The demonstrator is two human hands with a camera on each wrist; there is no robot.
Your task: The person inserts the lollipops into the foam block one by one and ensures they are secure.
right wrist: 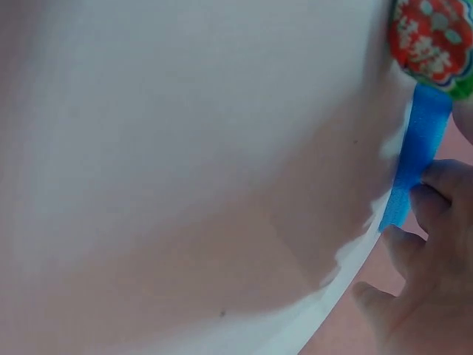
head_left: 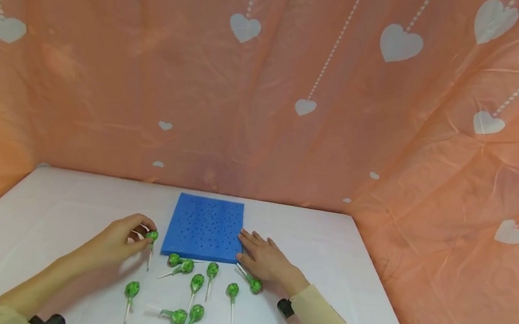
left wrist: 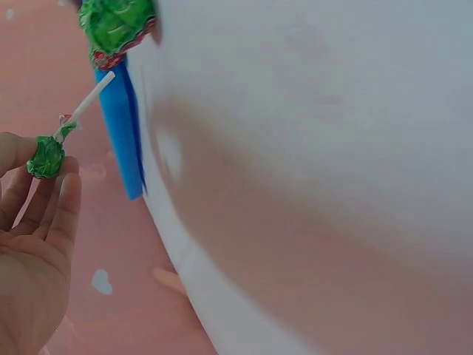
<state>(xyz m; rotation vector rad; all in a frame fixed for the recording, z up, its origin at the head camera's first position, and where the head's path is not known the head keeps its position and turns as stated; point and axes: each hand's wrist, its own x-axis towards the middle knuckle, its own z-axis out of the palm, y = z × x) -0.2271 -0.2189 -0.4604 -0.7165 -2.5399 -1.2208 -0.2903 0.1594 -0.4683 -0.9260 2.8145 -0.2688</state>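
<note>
A green-wrapped lollipop (left wrist: pixel 47 157) is pinched by its head between the thumb and fingers of my left hand (head_left: pixel 123 237), its white stick pointing down. To the right of it lies a flat blue foam block (head_left: pixel 204 229) dotted with small holes. My right hand (head_left: pixel 267 261) rests against the block's right edge with its fingers spread, holding nothing. Beside that hand's heel lies another lollipop (head_left: pixel 255 285), which looms large in the right wrist view.
Several more green lollipops lie on the white table in front of the block, among them one at the left (head_left: pixel 132 289) and one at the right (head_left: pixel 232 290). An orange curtain (head_left: pixel 260 156) with white hearts hangs behind the table (head_left: pixel 101 192).
</note>
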